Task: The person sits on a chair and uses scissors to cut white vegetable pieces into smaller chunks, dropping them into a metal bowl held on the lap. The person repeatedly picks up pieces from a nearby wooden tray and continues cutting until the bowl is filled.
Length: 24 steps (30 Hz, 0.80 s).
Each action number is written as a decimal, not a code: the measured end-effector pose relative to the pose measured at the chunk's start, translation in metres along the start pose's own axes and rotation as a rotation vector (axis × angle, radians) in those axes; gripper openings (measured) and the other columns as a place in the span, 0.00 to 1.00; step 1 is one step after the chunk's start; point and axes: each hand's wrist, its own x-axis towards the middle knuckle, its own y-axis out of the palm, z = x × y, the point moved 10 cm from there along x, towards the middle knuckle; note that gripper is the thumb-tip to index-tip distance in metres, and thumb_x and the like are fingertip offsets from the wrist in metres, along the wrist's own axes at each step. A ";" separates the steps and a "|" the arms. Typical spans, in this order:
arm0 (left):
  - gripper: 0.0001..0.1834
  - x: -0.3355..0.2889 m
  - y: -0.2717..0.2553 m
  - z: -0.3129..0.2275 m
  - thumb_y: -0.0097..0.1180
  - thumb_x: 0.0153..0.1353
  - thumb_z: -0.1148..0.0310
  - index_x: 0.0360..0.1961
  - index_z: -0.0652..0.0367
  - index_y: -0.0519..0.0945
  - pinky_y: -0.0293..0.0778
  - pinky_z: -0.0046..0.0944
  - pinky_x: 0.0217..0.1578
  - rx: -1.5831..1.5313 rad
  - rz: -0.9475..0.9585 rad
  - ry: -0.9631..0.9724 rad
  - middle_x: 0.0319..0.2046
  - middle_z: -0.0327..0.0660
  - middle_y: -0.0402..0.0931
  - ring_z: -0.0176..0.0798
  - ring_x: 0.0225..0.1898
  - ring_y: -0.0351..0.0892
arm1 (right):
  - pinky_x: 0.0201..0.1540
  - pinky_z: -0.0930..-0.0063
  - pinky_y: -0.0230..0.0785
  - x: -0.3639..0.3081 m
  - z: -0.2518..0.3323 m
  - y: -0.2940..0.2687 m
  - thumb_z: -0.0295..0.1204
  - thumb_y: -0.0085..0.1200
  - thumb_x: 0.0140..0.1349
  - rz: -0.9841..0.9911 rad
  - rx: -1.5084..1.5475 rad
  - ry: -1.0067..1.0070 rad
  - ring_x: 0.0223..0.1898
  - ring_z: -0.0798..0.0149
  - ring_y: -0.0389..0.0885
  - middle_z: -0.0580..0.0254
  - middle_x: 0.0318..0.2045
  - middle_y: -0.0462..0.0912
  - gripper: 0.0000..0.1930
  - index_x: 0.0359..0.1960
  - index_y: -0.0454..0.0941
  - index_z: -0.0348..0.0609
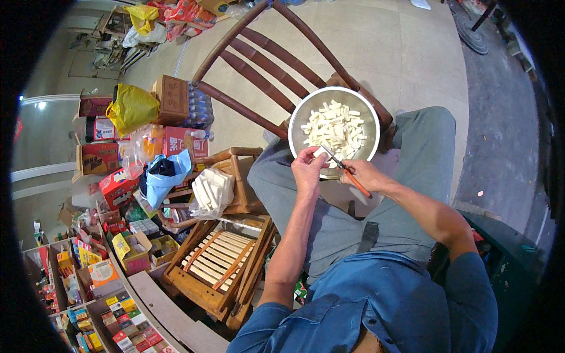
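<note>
My left hand (307,170) is closed, pinching a short white stick (321,152) that looks like rice cake above the near rim of a steel bowl (297,113). Closed around orange-handled scissors (357,183), my right hand (366,174) holds their dark blades against the stick, close to my left fingertips. Many cut white pieces (334,126) lie heaped in the bowl. It rests on the seat of a brown wooden chair (268,62), between my knees. The lower part of the scissors is partly hidden by my right hand.
To the left, a clear plastic bag of long white sticks (210,193) lies on a small wooden seat (238,176). A folded slatted wooden chair (220,259) stands nearer me. Shelves of small boxes (126,323) fill the lower left. Cartons (170,100) and a yellow bag (132,109) stand beyond.
</note>
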 end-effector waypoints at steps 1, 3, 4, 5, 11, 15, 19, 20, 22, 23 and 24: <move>0.14 0.001 0.000 0.001 0.67 0.63 0.81 0.49 0.69 0.81 0.87 0.35 0.34 0.016 0.004 -0.002 0.37 0.43 0.85 0.33 0.34 0.86 | 0.42 0.69 0.73 0.000 0.002 -0.001 0.33 0.64 0.65 -0.011 0.001 -0.019 0.36 0.70 0.79 0.66 0.34 0.82 0.20 0.55 0.82 0.34; 0.14 0.003 -0.001 0.002 0.68 0.63 0.81 0.49 0.70 0.81 0.85 0.34 0.32 0.049 0.011 -0.004 0.36 0.43 0.85 0.33 0.33 0.86 | 0.37 0.72 0.73 -0.001 0.010 -0.002 0.33 0.64 0.66 -0.032 0.003 -0.059 0.33 0.72 0.78 0.67 0.31 0.81 0.18 0.54 0.82 0.35; 0.15 0.004 -0.004 0.003 0.68 0.63 0.81 0.50 0.69 0.80 0.86 0.34 0.33 0.024 -0.006 -0.010 0.37 0.44 0.86 0.35 0.34 0.87 | 0.35 0.73 0.73 -0.003 0.006 -0.002 0.34 0.64 0.67 -0.025 0.061 -0.002 0.31 0.73 0.78 0.68 0.30 0.81 0.18 0.53 0.83 0.36; 0.16 0.004 -0.009 0.004 0.68 0.63 0.80 0.50 0.69 0.79 0.86 0.35 0.33 -0.002 -0.029 -0.017 0.37 0.45 0.86 0.37 0.35 0.88 | 0.32 0.75 0.73 -0.008 0.016 0.001 0.35 0.63 0.68 -0.012 0.118 0.055 0.29 0.74 0.78 0.69 0.28 0.80 0.17 0.52 0.83 0.37; 0.17 0.013 -0.016 0.007 0.68 0.64 0.80 0.52 0.68 0.78 0.86 0.35 0.35 -0.060 -0.031 -0.065 0.38 0.45 0.87 0.39 0.37 0.89 | 0.24 0.78 0.72 -0.016 0.012 -0.008 0.37 0.63 0.70 -0.044 0.143 0.174 0.25 0.76 0.78 0.70 0.26 0.81 0.15 0.51 0.84 0.40; 0.15 0.016 -0.015 0.019 0.65 0.65 0.81 0.52 0.68 0.79 0.88 0.37 0.40 -0.228 -0.022 -0.102 0.39 0.44 0.85 0.38 0.38 0.88 | 0.30 0.79 0.72 -0.009 0.005 0.000 0.34 0.62 0.69 -0.019 0.227 0.138 0.29 0.76 0.79 0.68 0.30 0.82 0.17 0.54 0.83 0.37; 0.14 0.012 -0.013 0.018 0.64 0.65 0.82 0.52 0.68 0.81 0.89 0.39 0.43 -0.218 -0.020 -0.108 0.40 0.44 0.85 0.38 0.38 0.87 | 0.37 0.76 0.71 -0.006 0.007 0.003 0.32 0.63 0.68 -0.005 0.126 0.075 0.34 0.74 0.78 0.67 0.33 0.82 0.19 0.57 0.81 0.34; 0.14 0.011 -0.012 0.018 0.64 0.65 0.82 0.51 0.67 0.81 0.89 0.39 0.43 -0.215 -0.013 -0.099 0.40 0.43 0.85 0.38 0.38 0.87 | 0.38 0.75 0.71 -0.006 0.012 0.003 0.32 0.63 0.68 -0.009 0.108 0.050 0.34 0.74 0.77 0.67 0.33 0.81 0.20 0.57 0.81 0.34; 0.14 0.010 -0.011 0.016 0.65 0.64 0.82 0.51 0.68 0.81 0.89 0.38 0.41 -0.218 -0.024 -0.081 0.39 0.44 0.85 0.38 0.37 0.87 | 0.39 0.73 0.71 -0.005 0.016 0.002 0.31 0.62 0.67 -0.012 0.071 0.021 0.35 0.73 0.77 0.67 0.34 0.82 0.20 0.57 0.81 0.33; 0.15 0.008 -0.010 0.015 0.66 0.63 0.82 0.51 0.68 0.81 0.88 0.37 0.39 -0.224 -0.040 -0.075 0.39 0.44 0.85 0.38 0.36 0.87 | 0.40 0.72 0.71 -0.004 0.015 0.001 0.31 0.62 0.67 -0.013 0.055 0.019 0.35 0.72 0.78 0.67 0.34 0.82 0.20 0.57 0.81 0.33; 0.15 0.007 -0.010 0.013 0.67 0.63 0.82 0.50 0.68 0.81 0.88 0.37 0.38 -0.229 -0.056 -0.069 0.38 0.45 0.85 0.38 0.35 0.87 | 0.41 0.71 0.72 -0.003 0.013 0.001 0.31 0.62 0.67 -0.014 0.038 0.017 0.36 0.71 0.78 0.67 0.34 0.82 0.19 0.57 0.81 0.33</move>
